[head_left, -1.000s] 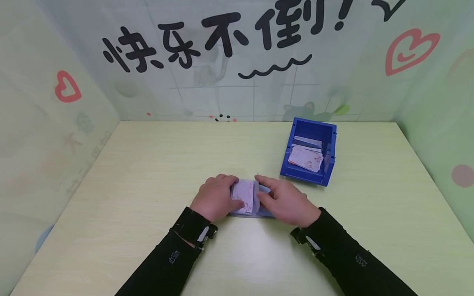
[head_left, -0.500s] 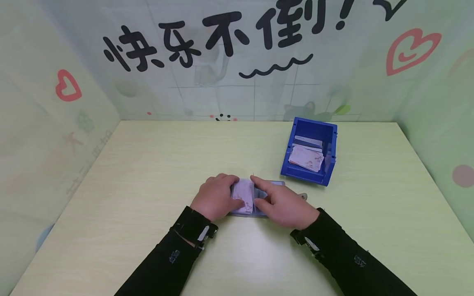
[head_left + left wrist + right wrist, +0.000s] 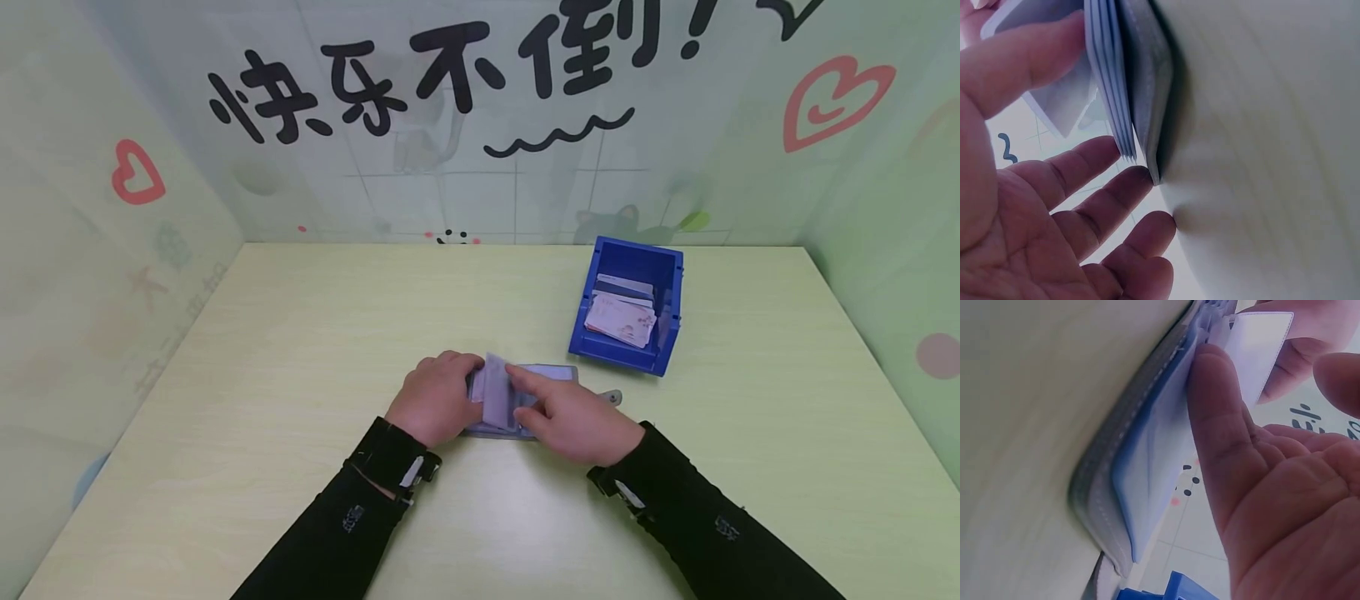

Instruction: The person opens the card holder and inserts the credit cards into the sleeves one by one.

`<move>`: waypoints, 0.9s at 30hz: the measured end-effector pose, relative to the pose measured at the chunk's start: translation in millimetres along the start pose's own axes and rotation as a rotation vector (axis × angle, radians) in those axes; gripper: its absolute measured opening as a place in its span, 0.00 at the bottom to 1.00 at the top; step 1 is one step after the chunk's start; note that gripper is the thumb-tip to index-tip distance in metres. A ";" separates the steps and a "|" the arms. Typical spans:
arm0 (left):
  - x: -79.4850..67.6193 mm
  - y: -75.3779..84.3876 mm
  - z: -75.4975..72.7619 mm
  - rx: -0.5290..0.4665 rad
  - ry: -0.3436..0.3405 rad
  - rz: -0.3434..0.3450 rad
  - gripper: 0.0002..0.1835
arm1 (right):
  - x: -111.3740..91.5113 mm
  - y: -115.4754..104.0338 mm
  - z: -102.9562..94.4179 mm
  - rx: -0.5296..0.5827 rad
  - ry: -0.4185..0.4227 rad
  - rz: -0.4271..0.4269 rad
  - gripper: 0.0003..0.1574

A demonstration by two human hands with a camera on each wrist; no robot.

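Observation:
An open card holder (image 3: 557, 372) with clear sleeves and a grey stitched cover (image 3: 1094, 506) lies on the table. My left hand (image 3: 437, 398) holds its left side, thumb on the stack of leaves (image 3: 1107, 75) and fingertips along the outer edge. One translucent sleeve leaf (image 3: 497, 398) stands half raised near the middle, partly covering the pinkish card at left. Beside that leaf is my right hand (image 3: 573, 412), index finger extended toward its upper part. In the right wrist view, the right thumb (image 3: 1216, 394) rests against a sleeve close to the binding.
Behind and to the right, a blue plastic box (image 3: 617, 362) contains several cards (image 3: 621, 319), some pinkish, some dark-striped. The holder's strap (image 3: 613, 397) sticks out past the right hand. Printed wall sheets (image 3: 420, 200) border the pale wooden table (image 3: 360, 308).
The sleeve leaf between the hands has swung up and leftward over the pinkish card. My right hand shifted slightly left, uncovering more of the holder's right side. The left hand stays put.

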State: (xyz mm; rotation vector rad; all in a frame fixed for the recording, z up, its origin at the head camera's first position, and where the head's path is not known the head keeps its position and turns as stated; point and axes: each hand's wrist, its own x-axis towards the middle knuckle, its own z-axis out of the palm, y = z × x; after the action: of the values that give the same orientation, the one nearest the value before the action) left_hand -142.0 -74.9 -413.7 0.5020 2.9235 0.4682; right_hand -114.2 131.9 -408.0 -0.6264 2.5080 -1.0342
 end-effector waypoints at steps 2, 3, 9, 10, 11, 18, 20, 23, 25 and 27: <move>-0.1 0.1 -0.5 0.002 0.001 -0.001 0.29 | 0.1 -0.5 0.4 -0.004 -0.017 0.005 0.36; -0.2 0.2 -0.9 0.002 0.001 -0.001 0.28 | 0.4 -0.7 0.6 -0.012 -0.024 0.009 0.36; -0.3 0.6 -2.7 0.007 0.007 0.002 0.26 | 2.1 -1.2 1.8 -0.052 -0.063 0.019 0.31; -0.2 0.6 -2.7 0.013 0.009 0.002 0.25 | 2.2 -1.2 1.9 -0.058 -0.068 0.014 0.30; -0.1 0.7 -2.9 0.017 0.010 0.001 0.24 | 2.2 -1.2 1.9 -0.065 -0.073 0.009 0.30; 1.1 0.9 -2.8 -0.004 0.011 -0.044 0.21 | 1.2 -0.7 2.0 -0.113 -0.079 -0.040 0.28; 1.4 0.8 -2.7 -0.036 0.014 -0.062 0.21 | 1.1 -0.7 2.2 -0.123 -0.083 -0.047 0.28; 2.0 1.1 -2.6 -0.073 0.022 -0.077 0.21 | 1.0 -1.0 2.3 -0.141 -0.094 -0.053 0.27; 2.4 1.2 -2.6 -0.075 0.028 -0.077 0.21 | 0.8 -1.3 2.3 -0.153 -0.098 -0.053 0.27; 2.2 1.6 -2.9 -0.064 0.027 -0.070 0.23 | 0.5 -1.5 2.3 -0.161 -0.101 -0.052 0.27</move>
State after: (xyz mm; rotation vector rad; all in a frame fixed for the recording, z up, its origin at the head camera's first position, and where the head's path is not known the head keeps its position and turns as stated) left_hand -144.2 -73.5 -410.6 0.3865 2.9301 0.5611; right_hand -113.2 129.4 -408.6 -0.7746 2.5144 -0.8011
